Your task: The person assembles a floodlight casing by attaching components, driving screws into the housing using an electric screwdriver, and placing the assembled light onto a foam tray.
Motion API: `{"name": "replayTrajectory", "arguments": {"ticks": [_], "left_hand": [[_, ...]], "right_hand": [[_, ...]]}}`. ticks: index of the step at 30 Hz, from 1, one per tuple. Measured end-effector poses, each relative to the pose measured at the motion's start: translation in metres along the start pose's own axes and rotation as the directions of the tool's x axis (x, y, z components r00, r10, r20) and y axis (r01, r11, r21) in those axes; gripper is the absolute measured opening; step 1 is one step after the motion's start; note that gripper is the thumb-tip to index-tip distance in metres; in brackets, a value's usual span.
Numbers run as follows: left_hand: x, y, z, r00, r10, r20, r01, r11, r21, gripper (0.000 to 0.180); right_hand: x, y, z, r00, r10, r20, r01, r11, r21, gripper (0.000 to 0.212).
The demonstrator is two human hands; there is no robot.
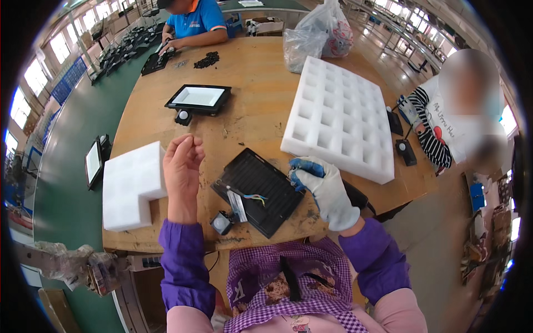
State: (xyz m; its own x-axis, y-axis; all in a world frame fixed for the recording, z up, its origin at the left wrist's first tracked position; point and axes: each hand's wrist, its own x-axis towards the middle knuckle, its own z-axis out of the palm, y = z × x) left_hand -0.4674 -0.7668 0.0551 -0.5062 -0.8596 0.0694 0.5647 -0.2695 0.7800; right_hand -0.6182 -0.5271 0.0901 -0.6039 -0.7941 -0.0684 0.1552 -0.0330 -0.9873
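My bare left hand (pixel 184 161) is raised over the table with thumb and fingertips pinched together. Whatever may be between them is too small to make out. On my right hand (pixel 326 191) is a white work glove with blue fingers. Its fingers are curled closed beside the right edge of a black floodlight housing (pixel 272 194), and what they hold, if anything, is hidden. The housing lies ribbed back up in front of me. Coloured wires (pixel 255 197), a white label (pixel 237 206) and a small motion sensor (pixel 221 223) are at its near left side.
White foam blocks stand left (pixel 130 188) and right (pixel 338 119). Another floodlight (pixel 197 99) lies farther back, near small black parts (pixel 207 60). Plastic bags (pixel 319 36) sit at the far edge. One person (pixel 197 25) works at the far side, another (pixel 444 119) at the right.
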Motion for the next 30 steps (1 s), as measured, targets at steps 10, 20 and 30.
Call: {"name": "replayTrajectory", "arguments": {"ticks": [10, 20, 30], "left_hand": [[-0.178, -0.045, 0.066, 0.739, -0.663, 0.118, 0.673, 0.720, -0.168, 0.021], [-0.191, -0.093, 0.091, 0.712, -0.679, 0.179, 0.696, 0.650, -0.305, 0.018], [-0.195, -0.100, 0.092, 0.652, -0.701, 0.289, 0.749, 0.537, -0.389, 0.022]], "right_hand": [[-0.072, 0.024, -0.007, 0.992, -0.079, -0.096, 0.078, 0.997, -0.020, 0.019], [-0.089, 0.028, -0.029, 0.962, -0.271, -0.035, 0.228, 0.867, -0.444, 0.018], [-0.086, 0.030, -0.046, 0.689, -0.629, 0.360, 0.517, 0.078, -0.853, 0.022]]}}
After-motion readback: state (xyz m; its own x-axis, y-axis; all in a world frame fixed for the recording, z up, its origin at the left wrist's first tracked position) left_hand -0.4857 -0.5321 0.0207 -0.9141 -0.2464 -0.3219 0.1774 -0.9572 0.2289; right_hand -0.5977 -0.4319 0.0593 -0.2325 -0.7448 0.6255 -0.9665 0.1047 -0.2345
